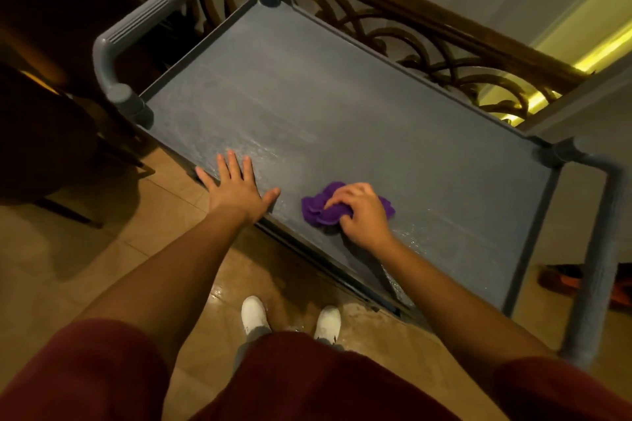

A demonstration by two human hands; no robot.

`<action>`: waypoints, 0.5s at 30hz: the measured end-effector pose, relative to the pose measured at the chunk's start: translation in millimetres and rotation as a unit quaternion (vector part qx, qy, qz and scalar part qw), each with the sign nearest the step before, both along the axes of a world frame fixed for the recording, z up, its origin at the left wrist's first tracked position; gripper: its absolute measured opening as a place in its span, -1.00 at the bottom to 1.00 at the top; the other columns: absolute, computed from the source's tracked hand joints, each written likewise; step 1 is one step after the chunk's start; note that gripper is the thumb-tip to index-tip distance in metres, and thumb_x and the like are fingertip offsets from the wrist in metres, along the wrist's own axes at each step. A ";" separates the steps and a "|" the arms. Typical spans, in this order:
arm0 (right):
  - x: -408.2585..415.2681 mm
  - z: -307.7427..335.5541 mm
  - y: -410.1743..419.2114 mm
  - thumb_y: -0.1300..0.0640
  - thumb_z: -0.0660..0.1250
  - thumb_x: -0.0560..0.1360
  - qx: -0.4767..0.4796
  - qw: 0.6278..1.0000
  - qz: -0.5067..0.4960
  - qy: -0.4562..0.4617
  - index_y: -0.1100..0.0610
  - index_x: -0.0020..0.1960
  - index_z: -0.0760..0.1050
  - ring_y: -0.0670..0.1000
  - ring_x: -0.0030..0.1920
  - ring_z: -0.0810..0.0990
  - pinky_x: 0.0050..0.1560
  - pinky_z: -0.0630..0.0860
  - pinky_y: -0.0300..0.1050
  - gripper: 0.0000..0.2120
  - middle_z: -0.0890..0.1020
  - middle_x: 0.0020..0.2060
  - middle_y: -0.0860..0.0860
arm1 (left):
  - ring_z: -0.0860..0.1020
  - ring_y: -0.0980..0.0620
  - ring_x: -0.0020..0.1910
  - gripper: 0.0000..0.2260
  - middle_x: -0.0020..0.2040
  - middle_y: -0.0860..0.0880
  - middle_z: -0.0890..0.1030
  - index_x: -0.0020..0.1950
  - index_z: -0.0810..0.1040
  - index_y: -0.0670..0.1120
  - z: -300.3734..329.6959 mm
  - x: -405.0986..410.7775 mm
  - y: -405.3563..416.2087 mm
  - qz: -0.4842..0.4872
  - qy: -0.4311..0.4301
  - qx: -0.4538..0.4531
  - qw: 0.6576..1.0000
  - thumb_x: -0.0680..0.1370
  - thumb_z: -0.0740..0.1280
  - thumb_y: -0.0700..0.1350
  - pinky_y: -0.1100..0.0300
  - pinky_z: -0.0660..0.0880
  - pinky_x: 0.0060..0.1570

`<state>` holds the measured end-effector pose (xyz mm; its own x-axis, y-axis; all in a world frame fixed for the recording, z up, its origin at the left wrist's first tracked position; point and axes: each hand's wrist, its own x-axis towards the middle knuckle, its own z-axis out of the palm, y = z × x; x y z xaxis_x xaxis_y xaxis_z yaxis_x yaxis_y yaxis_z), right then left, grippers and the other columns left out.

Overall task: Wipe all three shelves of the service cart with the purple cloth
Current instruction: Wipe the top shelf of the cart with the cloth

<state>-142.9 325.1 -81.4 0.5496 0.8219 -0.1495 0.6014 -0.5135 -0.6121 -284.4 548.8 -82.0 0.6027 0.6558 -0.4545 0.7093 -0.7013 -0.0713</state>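
Head view: white shoes point(290, 318) on glossy floor point(102, 249) below both arms. Right hand point(362, 212) bunches cloth point(316, 210) against top shelf point(342, 106), close to near rim. Left hand point(236, 186) just left of it, spread flat, palm down on shelf edge, grasping nothing. Shelf beyond hands bare, streaked. Handle point(154, 14) far left of left hand. Lower shelves hidden. Risks: cart rolls if left hand presses hard; bunched cloth covers little, may miss far corners; floor looks wet, slip possible.
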 end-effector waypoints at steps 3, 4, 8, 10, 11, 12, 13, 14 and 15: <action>20.1 18.4 4.1 0.36 0.28 0.34 0.028 0.998 0.014 0.056 0.06 -0.04 0.72 0.00 0.08 0.58 0.21 0.45 -0.21 -0.65 0.73 -0.02 0.02 | -0.22 -0.29 0.60 -0.12 0.63 -0.25 -0.21 0.64 -0.21 -0.08 4.7 0.7 -2.3 0.001 0.008 0.003 1.000 0.53 -0.13 0.48 -0.46 -0.26 0.42; 33.7 25.1 15.2 0.34 0.23 0.30 0.062 0.997 -0.015 0.051 0.09 -0.06 0.72 0.00 0.02 0.61 0.16 0.43 -0.32 -0.62 0.74 -0.05 0.05 | -0.17 -0.31 0.61 -0.12 0.64 -0.27 -0.15 0.65 -0.16 -0.09 4.8 1.7 -3.6 -0.003 0.004 0.017 1.000 0.54 -0.12 0.47 -0.45 -0.24 0.44; 93.8 27.1 81.5 0.41 0.21 0.31 0.099 0.986 -0.115 0.067 0.11 0.01 0.73 0.08 0.10 0.66 0.22 0.51 -0.19 -0.56 0.74 0.03 0.10 | -0.06 -0.36 0.60 -0.17 0.62 -0.36 -0.01 0.65 -0.04 -0.12 0.1 11.0 -31.0 -0.025 -0.053 0.023 0.998 0.57 -0.05 0.42 -0.28 -0.11 0.54; 96.9 16.4 101.3 0.46 0.26 0.35 0.052 0.990 -0.098 0.087 0.14 0.00 0.73 0.15 0.12 0.66 0.23 0.54 -0.05 -0.60 0.73 0.03 0.13 | -0.17 -0.37 0.59 -0.18 0.61 -0.38 -0.15 0.65 -0.14 -0.11 -8.3 11.7 -41.0 -0.024 -0.062 0.005 0.998 0.58 -0.09 0.41 -0.22 -0.16 0.54; 94.2 10.2 102.7 0.46 0.29 0.36 0.036 0.993 -0.077 0.082 0.15 -0.03 0.73 0.16 0.12 0.66 0.22 0.54 -0.04 -0.63 0.73 0.01 0.14 | -0.21 -0.37 0.59 -0.18 0.60 -0.38 -0.19 0.65 -0.17 -0.11 -11.7 11.8 -41.5 -0.021 -0.058 0.003 0.998 0.58 -0.12 0.41 -0.21 -0.18 0.54; 90.3 6.5 98.5 0.46 0.32 0.36 0.027 0.996 -0.052 0.069 0.14 -0.06 0.74 0.17 0.12 0.64 0.23 0.53 -0.03 -0.67 0.73 -0.01 0.13 | -0.23 -0.37 0.58 -0.19 0.60 -0.38 -0.21 0.64 -0.19 -0.11 -13.2 11.5 -39.4 -0.020 -0.051 0.001 0.998 0.58 -0.14 0.41 -0.21 -0.19 0.53; 86.4 4.6 88.4 0.45 0.35 0.37 0.016 0.998 -0.023 0.055 0.12 -0.10 0.74 0.16 0.12 0.63 0.25 0.51 0.00 -0.69 0.73 -0.03 0.10 | -0.24 -0.37 0.58 -0.18 0.59 -0.37 -0.22 0.64 -0.20 -0.10 -13.9 11.3 -37.9 -0.019 -0.045 -0.001 0.999 0.58 -0.15 0.41 -0.22 -0.19 0.53; 83.2 4.4 74.9 0.44 0.37 0.37 0.001 0.999 0.008 0.044 0.10 -0.13 0.73 0.15 0.12 0.61 0.27 0.49 0.03 -0.70 0.73 -0.04 0.07 | -0.25 -0.37 0.58 -0.18 0.59 -0.37 -0.23 0.64 -0.21 -0.10 -14.8 11.5 -36.9 -0.020 -0.042 -0.001 0.999 0.58 -0.16 0.42 -0.23 -0.19 0.52; 80.3 6.1 59.6 0.42 0.37 0.36 -0.015 0.999 0.038 0.036 0.07 -0.16 0.73 0.14 0.12 0.60 0.27 0.48 0.05 -0.71 0.73 -0.06 0.04 | -0.25 -0.38 0.58 -0.18 0.59 -0.37 -0.23 0.64 -0.22 -0.10 -15.8 12.5 -36.3 -0.024 -0.040 0.003 0.999 0.57 -0.17 0.42 -0.24 -0.18 0.52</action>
